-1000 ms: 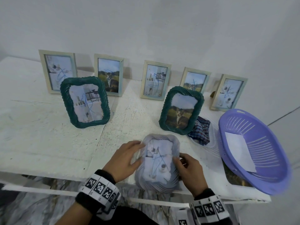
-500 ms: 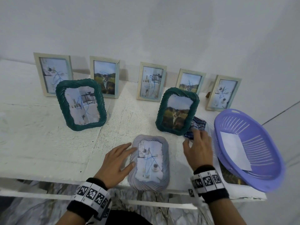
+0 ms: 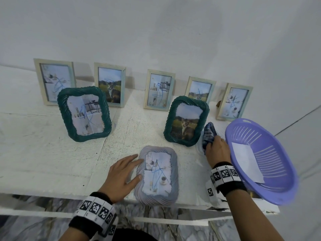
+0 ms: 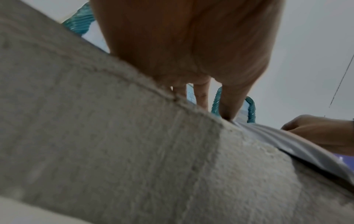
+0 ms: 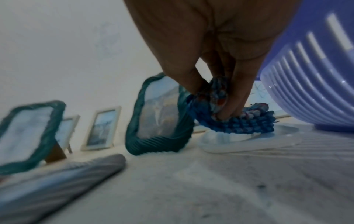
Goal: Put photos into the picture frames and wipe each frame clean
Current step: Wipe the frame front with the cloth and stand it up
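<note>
A grey ribbed frame point(image 3: 158, 176) with a photo under blue scribbles lies flat at the table's front edge; it also shows as the grey frame point(image 5: 63, 174) in the right wrist view. My left hand point(image 3: 125, 173) lies flat with straight fingers on its left rim, and my left fingers point(image 4: 229, 104) press down at the frame's edge. My right hand point(image 3: 217, 150) pinches a blue checked cloth point(image 3: 209, 134) to the right of a green frame with a cat photo point(image 3: 185, 120). The cloth point(image 5: 235, 121) sits on a small white dish point(image 5: 229, 139).
A second green frame point(image 3: 85, 113) stands at the left. Several pale wooden frames point(image 3: 159, 91) line the wall. A purple slotted basket point(image 3: 271, 164) with a white sheet inside overhangs the table's right front corner, close to my right wrist.
My right hand left the grey frame, moved right and back to the cloth and took hold of it. The left hand stayed on the frame's left rim.
</note>
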`<action>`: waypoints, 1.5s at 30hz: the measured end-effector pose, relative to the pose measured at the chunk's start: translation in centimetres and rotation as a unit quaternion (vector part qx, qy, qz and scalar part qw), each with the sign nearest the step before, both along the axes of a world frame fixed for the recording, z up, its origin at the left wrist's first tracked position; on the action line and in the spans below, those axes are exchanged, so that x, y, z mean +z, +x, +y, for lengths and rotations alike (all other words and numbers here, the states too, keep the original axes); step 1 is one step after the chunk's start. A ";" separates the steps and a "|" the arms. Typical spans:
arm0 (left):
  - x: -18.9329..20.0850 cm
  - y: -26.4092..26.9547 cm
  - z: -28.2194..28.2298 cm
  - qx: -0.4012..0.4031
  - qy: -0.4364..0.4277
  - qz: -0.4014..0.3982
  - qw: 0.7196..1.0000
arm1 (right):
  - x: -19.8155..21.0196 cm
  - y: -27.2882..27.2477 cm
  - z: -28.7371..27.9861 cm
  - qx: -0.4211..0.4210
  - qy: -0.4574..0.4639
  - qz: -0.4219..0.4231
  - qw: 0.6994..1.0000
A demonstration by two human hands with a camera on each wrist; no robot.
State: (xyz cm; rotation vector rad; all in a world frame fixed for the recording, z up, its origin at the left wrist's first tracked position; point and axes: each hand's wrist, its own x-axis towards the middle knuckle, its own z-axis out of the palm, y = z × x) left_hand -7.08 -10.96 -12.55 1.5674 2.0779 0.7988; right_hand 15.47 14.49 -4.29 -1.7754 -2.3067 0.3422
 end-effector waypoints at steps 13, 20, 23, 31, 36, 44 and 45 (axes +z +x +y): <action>3.3 -0.5 0.9 -0.058 -0.084 0.057 0.993 | -0.8 -0.6 -12.8 0.252 0.046 0.039 0.966; 5.3 -1.2 4.1 -0.173 -0.168 0.186 0.953 | -1.8 -4.7 -12.6 0.307 0.027 -0.101 0.946; 5.4 -1.3 4.5 -0.190 -0.196 0.233 0.933 | -3.0 -5.5 -11.8 0.306 0.027 -0.126 0.943; 4.6 -1.7 4.3 -0.196 -0.207 0.233 0.930 | -3.2 -4.3 -11.2 0.452 -0.073 -0.055 0.887; 4.8 -1.7 4.3 -0.189 -0.208 0.217 0.935 | -3.3 -5.6 -10.0 0.409 -0.022 -0.106 0.906; 5.0 -1.9 4.4 -0.194 -0.218 0.216 0.932 | -3.2 -4.7 -9.8 0.512 0.016 -0.002 0.859; 5.1 -1.8 4.4 -0.193 -0.219 0.216 0.932 | -3.1 -5.1 -9.5 0.491 0.012 -0.019 0.871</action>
